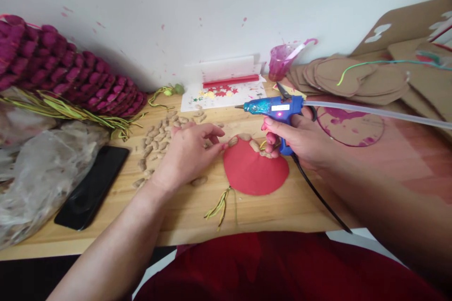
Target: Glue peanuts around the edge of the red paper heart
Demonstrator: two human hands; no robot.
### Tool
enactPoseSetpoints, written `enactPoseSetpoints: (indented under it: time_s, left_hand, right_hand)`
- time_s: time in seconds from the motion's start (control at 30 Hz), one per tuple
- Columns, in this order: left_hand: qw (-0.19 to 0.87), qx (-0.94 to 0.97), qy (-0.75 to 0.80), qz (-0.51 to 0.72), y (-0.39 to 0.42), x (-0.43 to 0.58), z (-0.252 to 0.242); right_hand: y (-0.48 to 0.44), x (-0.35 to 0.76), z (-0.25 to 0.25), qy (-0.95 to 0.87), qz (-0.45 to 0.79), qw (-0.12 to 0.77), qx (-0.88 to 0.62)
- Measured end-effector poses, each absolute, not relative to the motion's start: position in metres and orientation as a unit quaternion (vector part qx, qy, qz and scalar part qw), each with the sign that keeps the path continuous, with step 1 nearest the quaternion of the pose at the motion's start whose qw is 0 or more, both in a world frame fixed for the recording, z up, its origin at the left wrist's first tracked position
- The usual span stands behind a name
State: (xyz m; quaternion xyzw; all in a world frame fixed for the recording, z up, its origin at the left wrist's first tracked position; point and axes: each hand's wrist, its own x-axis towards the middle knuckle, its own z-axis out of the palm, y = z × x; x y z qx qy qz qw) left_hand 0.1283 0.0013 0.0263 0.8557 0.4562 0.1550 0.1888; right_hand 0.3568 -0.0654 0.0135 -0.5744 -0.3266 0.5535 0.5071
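Note:
A blue hot glue gun [270, 106] is gripped by my right hand [300, 138], its nozzle pointing left and a small light glowing on its side. Below it lies a red heart-shaped or rounded card [256, 171] with several peanuts [245, 137] along its upper edge. A yellow-green tassel [219, 207] hangs off its lower left. My left hand [189, 150] is at the card's left edge, thumb tip by one peanut, thumb and fingers apart and seemingly empty. Loose peanuts [155, 138] are spread behind and left of that hand.
A black phone [92, 188] and plastic bag [49, 176] lie left, below a magenta peanut-covered stack [70, 68]. Star cutouts [222, 91], a magenta-stained cup [278, 61] and cardboard shapes [346, 77] stand along the back. The gun's black cord [321, 197] runs down right.

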Motion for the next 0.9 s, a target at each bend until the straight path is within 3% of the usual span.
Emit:
enactPoseSetpoints:
  time_s: [0.27,0.67,0.9]
  left_hand:
    - [0.168,0.874,0.441,0.117,0.003,0.129,0.019]
    - [0.130,0.878,0.418,0.194,-0.001,0.135,0.014]
    - [0.151,0.867,0.441,0.174,-0.001,0.143,0.011]
  right_hand:
    - [-0.069,0.352,0.017,-0.312,0.583,0.504,-0.556]
    - [-0.072,0.346,0.015,-0.313,0.584,0.500,-0.557]
    - [-0.073,0.347,0.014,-0.334,0.587,0.501,-0.541]
